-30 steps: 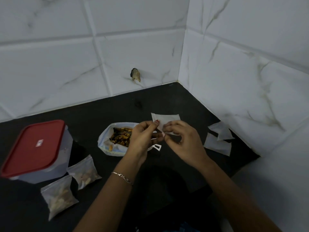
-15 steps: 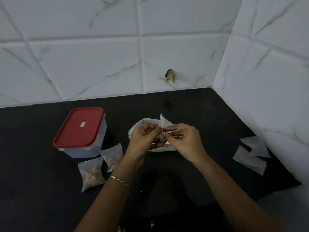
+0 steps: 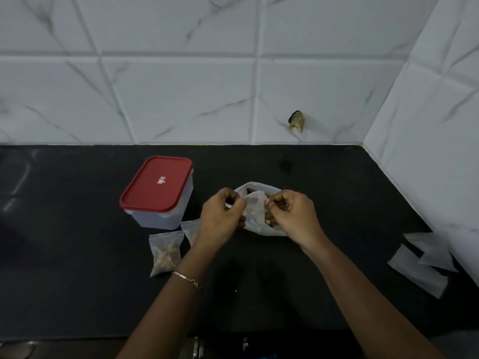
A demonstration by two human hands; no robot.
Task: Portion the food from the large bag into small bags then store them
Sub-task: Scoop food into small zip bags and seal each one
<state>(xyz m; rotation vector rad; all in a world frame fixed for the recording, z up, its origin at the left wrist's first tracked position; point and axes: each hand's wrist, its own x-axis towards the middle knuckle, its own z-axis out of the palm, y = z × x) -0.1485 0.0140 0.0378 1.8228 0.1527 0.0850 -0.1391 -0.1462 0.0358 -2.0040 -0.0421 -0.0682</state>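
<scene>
Pinching thin, translucent small bag (image 3: 254, 208) with left hand (image 3: 222, 216) and right hand (image 3: 294, 216).
Holding it over the crinkled large bag (image 3: 255, 186), leaving matte black countertop (image 3: 77, 281) open toward the front edge.

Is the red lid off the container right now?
No, the red lid sits flat on top of the clear container, which stands on the black counter.

Small white label (image 3: 161, 180) on red lid (image 3: 147, 196), illegible
</scene>
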